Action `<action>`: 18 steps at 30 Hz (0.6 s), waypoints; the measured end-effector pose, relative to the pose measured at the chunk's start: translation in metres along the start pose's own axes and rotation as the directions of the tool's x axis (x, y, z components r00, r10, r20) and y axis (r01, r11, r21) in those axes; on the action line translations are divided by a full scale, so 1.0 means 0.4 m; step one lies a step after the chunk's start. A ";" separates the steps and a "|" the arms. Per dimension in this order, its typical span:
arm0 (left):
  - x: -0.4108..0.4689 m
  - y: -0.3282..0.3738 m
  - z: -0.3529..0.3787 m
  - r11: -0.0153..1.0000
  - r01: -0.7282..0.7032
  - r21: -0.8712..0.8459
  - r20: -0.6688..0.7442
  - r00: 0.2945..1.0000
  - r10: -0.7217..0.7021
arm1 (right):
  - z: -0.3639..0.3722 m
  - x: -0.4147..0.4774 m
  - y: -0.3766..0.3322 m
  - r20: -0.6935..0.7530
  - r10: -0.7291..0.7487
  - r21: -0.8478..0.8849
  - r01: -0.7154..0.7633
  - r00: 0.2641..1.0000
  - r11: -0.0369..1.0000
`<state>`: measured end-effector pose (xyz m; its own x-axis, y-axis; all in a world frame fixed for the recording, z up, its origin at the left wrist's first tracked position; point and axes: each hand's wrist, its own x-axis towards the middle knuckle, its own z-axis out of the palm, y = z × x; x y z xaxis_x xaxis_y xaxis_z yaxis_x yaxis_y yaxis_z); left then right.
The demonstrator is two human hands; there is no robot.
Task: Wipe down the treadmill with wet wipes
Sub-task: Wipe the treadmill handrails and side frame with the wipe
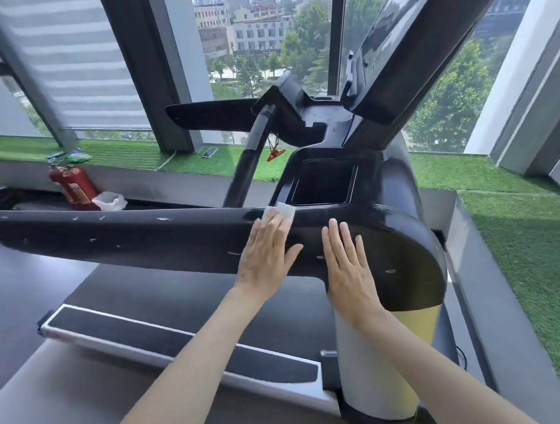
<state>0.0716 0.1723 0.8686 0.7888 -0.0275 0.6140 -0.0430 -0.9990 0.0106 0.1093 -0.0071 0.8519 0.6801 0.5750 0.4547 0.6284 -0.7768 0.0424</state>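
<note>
Pressing the wet wipe (280,211) flat under straight fingers, the left hand (266,255) has it on top of the treadmill's black side arm (142,235), just near of the square tray recess (323,184). The right hand (347,266) lies open and flat on the arm just to the right, holding nothing. Even pressure and long overlapping sweeps leftward, toward the pale marks (164,219), would likely clean best.
</note>
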 end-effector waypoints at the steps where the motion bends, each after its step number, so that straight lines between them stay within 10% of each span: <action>1: 0.003 -0.023 -0.005 0.993 0.115 -0.013 -0.022 0.993 -0.116 | 0.001 0.000 0.003 0.003 -0.004 -0.011 0.004 1.000 1.000; 4: 0.019 -0.027 -0.020 0.933 0.343 -0.110 -0.068 0.934 -0.351 | 0.001 0.001 0.009 0.005 -0.023 -0.034 0.023 1.000 0.999; 8: 0.006 -0.003 -0.011 0.998 -0.069 -0.013 0.050 0.996 0.069 | 0.001 -0.001 0.015 0.006 -0.037 -0.046 0.037 0.999 0.998; 13: 0.012 -0.031 -0.020 0.918 0.396 -0.008 -0.032 0.918 -0.396 | 0.000 -0.003 0.021 0.017 -0.056 -0.069 0.057 0.998 0.996; 18: -0.005 -0.047 -0.013 0.995 -0.021 0.100 0.082 0.997 0.012 | 0.001 -0.001 0.019 0.035 -0.052 -0.077 0.055 0.998 0.996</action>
<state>0.0677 0.1915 0.8714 0.8360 -0.0426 0.5471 0.0021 -0.9967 -0.0809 0.1142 -0.0131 0.8517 0.6592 0.6236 0.4201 0.6338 -0.7615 0.1358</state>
